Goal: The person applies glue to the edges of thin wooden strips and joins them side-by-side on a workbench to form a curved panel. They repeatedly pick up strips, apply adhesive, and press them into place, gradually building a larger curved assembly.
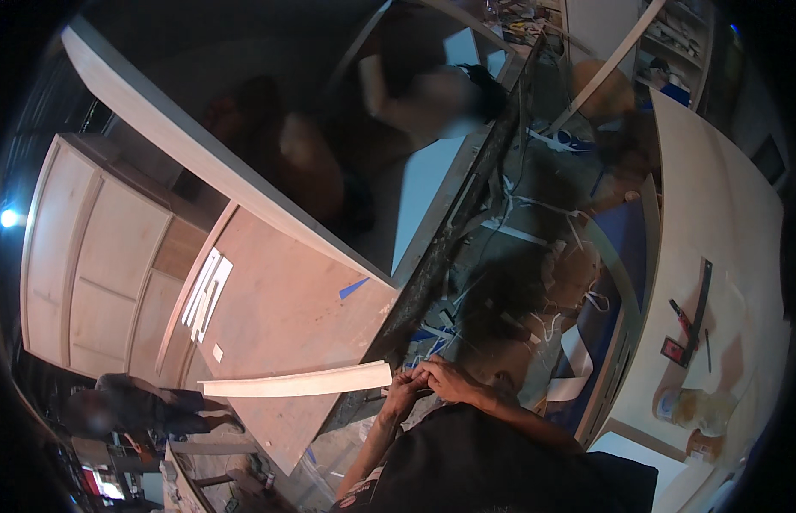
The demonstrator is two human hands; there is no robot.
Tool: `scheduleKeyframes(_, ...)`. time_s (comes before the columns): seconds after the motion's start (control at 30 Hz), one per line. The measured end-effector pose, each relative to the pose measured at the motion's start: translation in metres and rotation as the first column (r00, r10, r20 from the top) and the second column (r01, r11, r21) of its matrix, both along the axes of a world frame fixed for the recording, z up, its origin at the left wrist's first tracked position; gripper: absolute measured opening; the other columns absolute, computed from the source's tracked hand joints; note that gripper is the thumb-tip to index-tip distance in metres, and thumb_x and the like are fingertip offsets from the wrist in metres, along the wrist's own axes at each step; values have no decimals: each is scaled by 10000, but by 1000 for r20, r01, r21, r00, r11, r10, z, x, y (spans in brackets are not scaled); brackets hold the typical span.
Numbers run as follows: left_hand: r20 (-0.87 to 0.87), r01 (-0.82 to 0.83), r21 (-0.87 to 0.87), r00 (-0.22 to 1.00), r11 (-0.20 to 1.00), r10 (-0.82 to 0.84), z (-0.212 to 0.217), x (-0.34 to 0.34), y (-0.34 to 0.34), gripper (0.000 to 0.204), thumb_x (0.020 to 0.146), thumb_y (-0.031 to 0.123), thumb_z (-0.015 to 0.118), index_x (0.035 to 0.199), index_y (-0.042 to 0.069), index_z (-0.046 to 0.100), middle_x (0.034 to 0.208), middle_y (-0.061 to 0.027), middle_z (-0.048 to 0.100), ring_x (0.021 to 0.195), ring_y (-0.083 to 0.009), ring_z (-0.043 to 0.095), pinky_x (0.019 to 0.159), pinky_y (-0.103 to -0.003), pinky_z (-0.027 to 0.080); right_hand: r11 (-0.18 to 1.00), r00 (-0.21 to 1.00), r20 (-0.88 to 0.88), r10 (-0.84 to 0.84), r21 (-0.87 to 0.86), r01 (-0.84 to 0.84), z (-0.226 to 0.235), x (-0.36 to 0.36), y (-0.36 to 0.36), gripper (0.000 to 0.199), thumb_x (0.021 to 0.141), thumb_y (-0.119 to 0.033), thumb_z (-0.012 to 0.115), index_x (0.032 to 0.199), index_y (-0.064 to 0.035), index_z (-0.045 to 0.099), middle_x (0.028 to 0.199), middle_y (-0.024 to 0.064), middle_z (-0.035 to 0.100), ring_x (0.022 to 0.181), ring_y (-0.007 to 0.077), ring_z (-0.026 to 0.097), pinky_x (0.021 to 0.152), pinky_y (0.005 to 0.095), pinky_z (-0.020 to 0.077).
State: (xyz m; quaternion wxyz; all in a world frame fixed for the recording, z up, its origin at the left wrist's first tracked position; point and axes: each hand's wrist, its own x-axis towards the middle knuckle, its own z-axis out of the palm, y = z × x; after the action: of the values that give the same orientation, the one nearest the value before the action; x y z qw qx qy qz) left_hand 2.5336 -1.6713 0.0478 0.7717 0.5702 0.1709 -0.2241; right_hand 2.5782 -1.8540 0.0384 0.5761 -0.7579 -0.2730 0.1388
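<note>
My left hand point(404, 390) and my right hand point(450, 381) meet in front of my body, fingers bent and pinched together. Whatever sits between the fingertips is too small or hidden to make out. Beside my left hand is the end of a long, pale wooden strip point(299, 381). It stretches left across a reddish-brown wooden panel point(282, 299); whether my left hand touches the strip cannot be told. Below my hands the dark cloth of my clothing point(475, 462) shows.
White strips point(206, 295) and a blue scrap point(353, 288) lie on the panel, below a long raised board point(218, 162). Offcuts litter the floor point(500, 299). At right, a pale board point(714, 239) carries a square point(695, 312) and plastic jug point(697, 410). Another person point(133, 406) stands left.
</note>
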Motion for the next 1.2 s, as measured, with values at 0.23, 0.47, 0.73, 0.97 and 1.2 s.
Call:
scheduleKeyframes(0.23,-40,99,48,995,994,-97,6,13,-1,220,1041,209,667,1167,36,718,1069,-62,751,983,-154,695,927,-319,531,991,995,23,-96,97,93,-4,-2,-1,264,916,9,582,1166,-62,633,1085,207,642,1075,417,633,927,487,515)
scheduleKeyframes(0.47,-18,98,55,995,994,-97,16,13,4,197,1013,201,708,1048,12,753,950,-59,766,860,-133,706,835,-289,561,980,979,-35,-200,-16,199,13,-3,-4,359,886,-28,697,1227,-97,609,1192,169,615,1158,391,604,972,468,508)
scheduleKeyframes(0.73,24,269,234,959,934,-282,12,13,27,193,966,228,767,1010,41,775,916,-27,767,804,-104,676,769,-275,533,943,967,88,-240,-217,254,20,-9,0,560,800,-113,823,1318,-169,618,1172,119,582,1092,323,631,933,430,536)
scheduleKeyframes(0.97,-125,404,299,915,864,-384,24,12,40,178,886,226,840,919,66,769,861,-13,766,773,-99,675,703,-274,525,939,987,73,-145,-304,161,20,-10,1,728,729,-198,904,1389,-176,599,1231,122,551,1126,320,633,932,425,544)
scheduleKeyframes(1.2,-126,334,332,943,882,-309,16,0,45,174,877,187,837,918,31,773,869,-58,766,795,-144,698,738,-306,551,950,982,92,-162,-256,181,23,-11,-3,722,734,-206,910,1385,-157,601,1249,131,557,1111,326,642,908,430,549)
